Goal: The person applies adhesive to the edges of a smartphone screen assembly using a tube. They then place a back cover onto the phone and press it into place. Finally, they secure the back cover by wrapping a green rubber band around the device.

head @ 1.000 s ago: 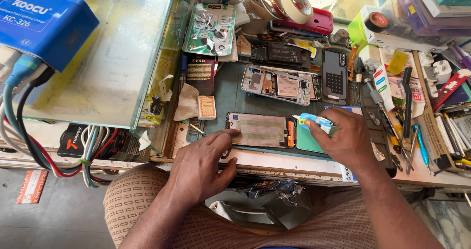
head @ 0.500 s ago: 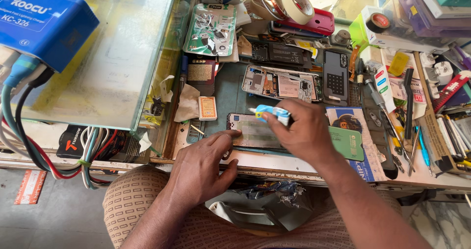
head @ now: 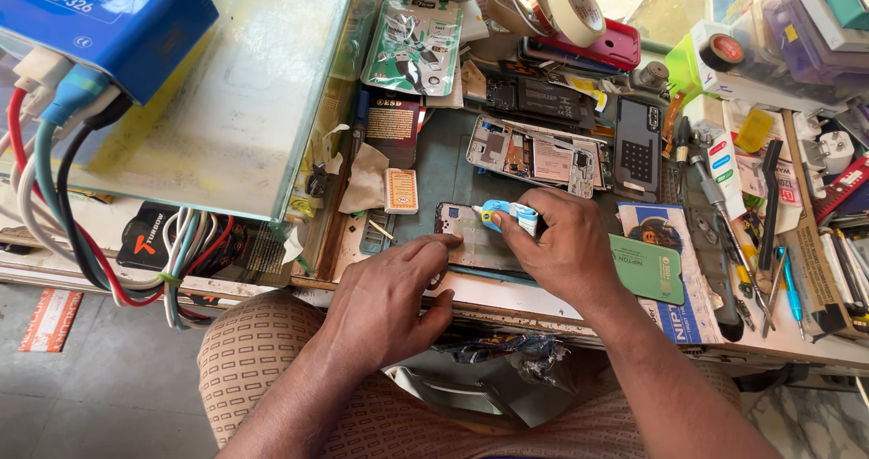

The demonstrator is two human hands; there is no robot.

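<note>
An opened phone body (head: 471, 237) lies flat on the green work mat (head: 444, 165) near the bench's front edge. My left hand (head: 385, 301) rests on the bench edge, with fingertips pressing the phone's near left corner. A small blue and white glue tube (head: 507, 215) is gripped in my right hand (head: 566, 251), its tip pointing left over the phone's top left corner. Much of the phone's right half is hidden under my right hand.
A second opened phone frame (head: 534, 156) and a dark phone back (head: 638, 147) lie behind. A green card (head: 647, 269) sits to the right, tools (head: 724, 233) beyond it. Tape rolls (head: 561, 2) are at the back; a blue box (head: 100, 20) with cables (head: 72, 205) at left.
My right hand has carried the glue tube leftward, from beside the green card to over the phone's top left corner. My left hand has barely moved.
</note>
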